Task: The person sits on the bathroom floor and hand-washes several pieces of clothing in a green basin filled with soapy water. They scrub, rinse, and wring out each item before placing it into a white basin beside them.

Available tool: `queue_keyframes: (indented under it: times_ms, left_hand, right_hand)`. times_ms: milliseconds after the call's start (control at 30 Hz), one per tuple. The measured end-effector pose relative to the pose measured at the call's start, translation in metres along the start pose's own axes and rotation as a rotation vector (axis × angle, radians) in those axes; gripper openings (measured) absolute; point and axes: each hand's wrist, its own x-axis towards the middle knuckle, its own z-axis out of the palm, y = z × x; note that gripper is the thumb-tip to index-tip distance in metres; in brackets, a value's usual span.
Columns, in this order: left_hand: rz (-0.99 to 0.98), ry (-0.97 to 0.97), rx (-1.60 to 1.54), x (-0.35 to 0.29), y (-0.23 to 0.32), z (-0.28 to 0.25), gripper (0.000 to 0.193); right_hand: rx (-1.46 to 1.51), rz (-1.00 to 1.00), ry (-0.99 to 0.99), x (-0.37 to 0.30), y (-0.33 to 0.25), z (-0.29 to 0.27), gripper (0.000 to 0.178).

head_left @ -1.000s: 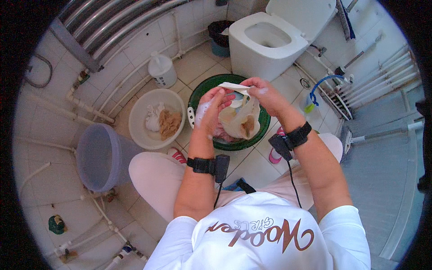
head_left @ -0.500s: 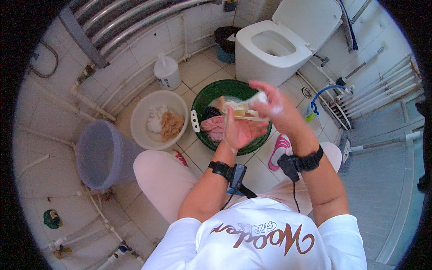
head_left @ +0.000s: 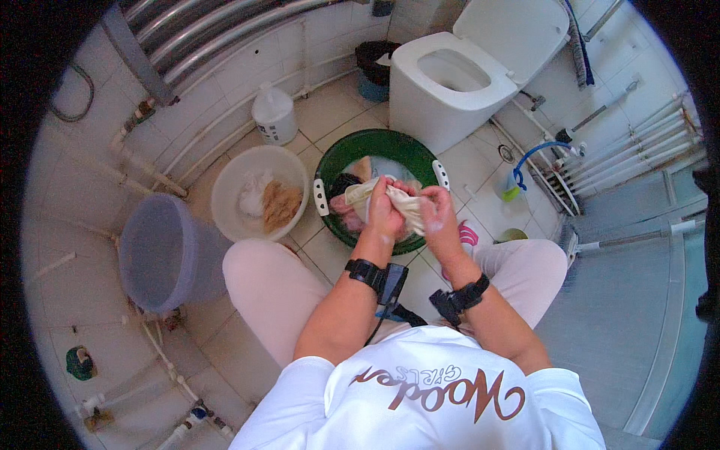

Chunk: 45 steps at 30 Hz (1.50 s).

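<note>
A wet cream cloth is stretched between my two hands over the green basin. My left hand is closed round its left part. My right hand grips the other end, with white suds on the skin. The exact kind of garment cannot be made out. Below, in cloudy water, lie a pink cloth, a black cloth and a beige piece. My hands and the cream cloth cover the rest of what is in the basin.
To the left stands a white basin with white cloth and tan cloth. A purple bucket is further left. Behind are a white plastic jug, a lidded bin and a toilet. A blue hose hangs at right.
My right hand has come down from above the basin's right side and taken hold of the cream cloth. My left hand, previously open with fingers spread, has closed on it.
</note>
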Motion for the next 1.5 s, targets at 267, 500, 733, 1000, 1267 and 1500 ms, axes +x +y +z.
queue_keyframes:
  times_ms: [267, 500, 733, 1000, 1267, 1500]
  left_hand:
    - [-0.174, 0.068, 0.196, -0.014, -0.041, 0.007, 0.036]
    - [-0.088, -0.241, 0.32, 0.007, -0.019, -0.035, 0.051]
    - [-0.037, -0.106, 0.304, -0.009, -0.017, -0.008, 0.043]
    - [-0.076, -0.184, 0.228, -0.02, -0.018, 0.007, 0.042]
    - [-0.048, -0.262, 0.128, -0.02, -0.016, 0.007, 0.044]
    - [0.268, -0.424, 0.606, -0.024, -0.006, 0.015, 0.049]
  right_hand:
    - [-0.576, -0.045, -0.069, 0.056, -0.075, 0.013, 0.025]
    - [-0.638, -0.589, -0.167, 0.032, -0.024, 0.032, 0.028]
    - [-0.724, -0.229, -0.135, 0.029, -0.059, 0.034, 0.023]
    - [-0.349, -0.174, -0.019, 0.061, -0.016, 0.027, 0.036]
    - [-0.694, -0.434, -0.059, 0.061, 0.032, 0.031, 0.045]
    - [-0.471, -0.391, -0.234, 0.045, 0.017, 0.042, 0.058]
